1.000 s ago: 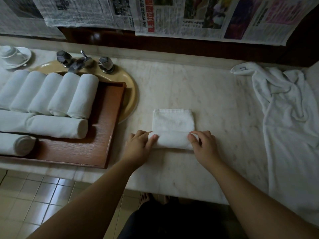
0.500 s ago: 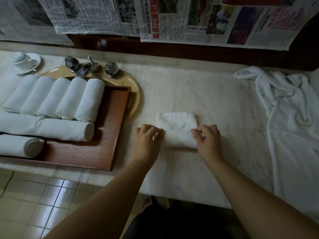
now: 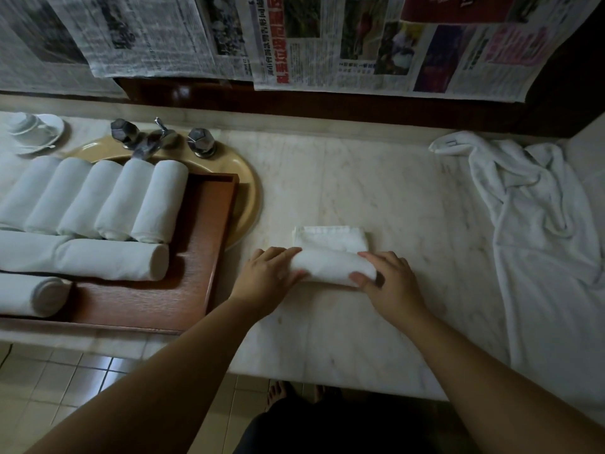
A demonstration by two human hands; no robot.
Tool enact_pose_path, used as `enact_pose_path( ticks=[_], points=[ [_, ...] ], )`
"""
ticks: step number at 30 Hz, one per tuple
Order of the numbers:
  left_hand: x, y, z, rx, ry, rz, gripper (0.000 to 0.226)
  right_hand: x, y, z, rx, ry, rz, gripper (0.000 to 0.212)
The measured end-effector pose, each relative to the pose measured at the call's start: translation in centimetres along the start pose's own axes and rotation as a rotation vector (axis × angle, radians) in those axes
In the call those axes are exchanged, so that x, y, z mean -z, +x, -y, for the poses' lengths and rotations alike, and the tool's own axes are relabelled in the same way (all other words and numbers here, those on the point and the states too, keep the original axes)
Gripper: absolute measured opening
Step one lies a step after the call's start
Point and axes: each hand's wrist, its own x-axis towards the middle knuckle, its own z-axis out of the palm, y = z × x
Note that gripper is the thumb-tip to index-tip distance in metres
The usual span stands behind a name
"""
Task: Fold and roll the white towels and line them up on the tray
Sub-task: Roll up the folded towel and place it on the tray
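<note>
Hands [image 3: 330, 283] grip towel [image 3: 332, 265] beside tray [image 3: 216, 257] edge.

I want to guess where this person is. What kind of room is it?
Probably a bathroom, perhaps a hotel's. A yellow sink with a metal faucet is set into a marble counter, rolled white towels fill a wooden tray, and the floor is tiled.

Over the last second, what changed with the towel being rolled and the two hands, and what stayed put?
The towel on the counter got rolled further away from the person: the roll is fatter and less flat towel shows beyond it. The left hand and right hand moved forward with it, each still at one end. The rolled towels on the tray and the loose pile stayed.
</note>
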Motion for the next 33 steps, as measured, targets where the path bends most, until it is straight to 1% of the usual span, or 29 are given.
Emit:
enact_pose_path(
  ticks=[1,3,4,6,8,11,13,15,16,17,18,20,21,22,24,25,27,29,31,33],
  points=[
    [0.1,0.5,-0.1,0.056,-0.025,0.042,0.061,0.0,0.6,0.1,-0.043,0.025,0.035,0.067],
    [0.2,1.5,-0.3,0.15,-0.11,0.1,0.055,-0.2,1.7,0.1,-0.108,0.034,0.079,0.056],
    [0.2,2.0,-0.4,0.187,-0.158,0.117,0.05,-0.3,2.3,0.1,-0.142,0.031,0.084,0.05],
    [0.2,2.8,-0.3,0.241,-0.248,0.122,0.046,-0.8,3.3,0.4,-0.226,0.02,0.081,0.047],
    [0.0,3.1,-0.4,0.308,-0.329,0.099,0.046,-1.4,4.1,0.6,-0.321,0.041,0.064,0.049],
    [-0.5,3.6,-1.5,0.44,-0.461,0.036,0.048,-1.8,5.0,0.8,-0.414,0.185,-0.042,0.047],
    [-0.6,4.2,-2.3,0.519,-0.5,-0.01,0.046,-1.6,5.6,0.9,-0.438,0.279,-0.088,0.043],
    [-0.3,4.6,-2.8,0.542,-0.514,-0.045,0.04,-1.1,6.1,1.1,-0.414,0.285,-0.103,0.037],
    [-0.1,4.7,-2.9,0.522,-0.496,-0.068,0.036,-0.8,6.3,1.2,-0.39,0.273,-0.108,0.036],
    [0.1,4.7,-3.0,0.473,-0.426,-0.096,0.031,-0.6,6.3,1.3,-0.357,0.256,-0.115,0.033],
    [0.1,4.6,-3.0,0.409,-0.307,-0.118,0.024,-0.5,6.2,1.4,-0.302,0.227,-0.13,0.029],
    [-0.1,4.1,-3.1,0.242,-0.06,-0.166,0.02,-0.5,5.6,1.3,-0.114,0.111,-0.193,0.017],
    [-0.4,3.9,-2.9,0.157,0.023,-0.198,0.021,-0.6,5.1,1.3,-0.01,0.03,-0.233,0.013],
    [-0.5,3.6,-2.9,0.086,0.081,-0.231,0.02,-0.7,4.6,1.3,0.084,-0.052,-0.269,0.013],
    [-0.4,2.8,-2.4,-0.04,0.151,-0.269,0.022,-0.6,3.6,1.3,0.208,-0.186,-0.316,0.026],
    [-0.3,2.3,-2.2,-0.094,0.176,-0.253,0.025,-0.4,3.1,1.2,0.238,-0.23,-0.321,0.032],
    [0.1,1.1,-1.9,-0.168,0.221,-0.185,0.041,-0.1,2.0,0.7,0.269,-0.284,-0.292,0.044],
    [0.2,0.1,-1.7,-0.197,0.232,-0.126,0.06,0.0,0.6,0.3,0.286,-0.313,-0.244,0.059],
    [-0.2,-0.7,-1.4,-0.19,0.198,-0.109,0.064,-0.1,-0.7,-0.2,0.285,-0.325,-0.206,0.069],
    [-0.7,-1.4,-1.1,-0.174,0.133,-0.103,0.064,-0.4,-1.8,-0.6,0.26,-0.287,-0.181,0.07]
  ],
)
